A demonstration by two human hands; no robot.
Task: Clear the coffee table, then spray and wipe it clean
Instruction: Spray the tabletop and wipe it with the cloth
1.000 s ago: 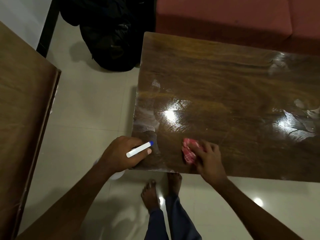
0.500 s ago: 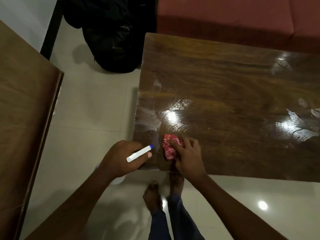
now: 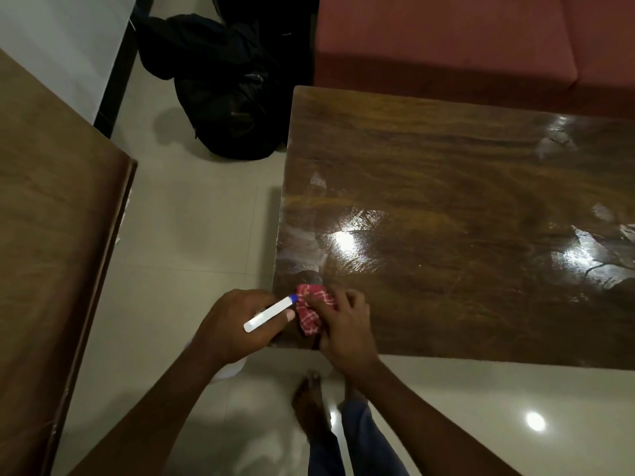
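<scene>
The coffee table (image 3: 464, 187) is the biggest thing here. It is dark brown wood, and it fills the middle and the right side of the picture. Its top is shiny, with bright spots of light and pale smears near its left end and at the far right. Another brown wooden top (image 3: 51, 252) runs down the left side of the picture. Between the two is a pale tiled floor (image 3: 192, 228), which also shows along the bottom with a small round light spot at the lower right. A red sofa (image 3: 446, 39) sits across the upper right, just behind the table. A black bag (image 3: 233, 97) lies on the floor at the top middle, near the table's far left corner. Two bare arms reach up from the bottom of the picture. The left hand (image 3: 237, 324) is just off the table's near left corner, and its fingers are curled around a spray bottle (image 3: 268, 314). The bottle has a long white top with a blue tip that points at the table. The right hand (image 3: 347, 324) is on the table right beside it. Its fingers are bent over a bunched red checked cloth (image 3: 311, 310) and press it onto the wood at that same near left corner. The cloth touches the blue tip. Below the hands, at the bottom middle, are a bare foot (image 3: 309, 403) and a blue trouser leg (image 3: 357, 448).
</scene>
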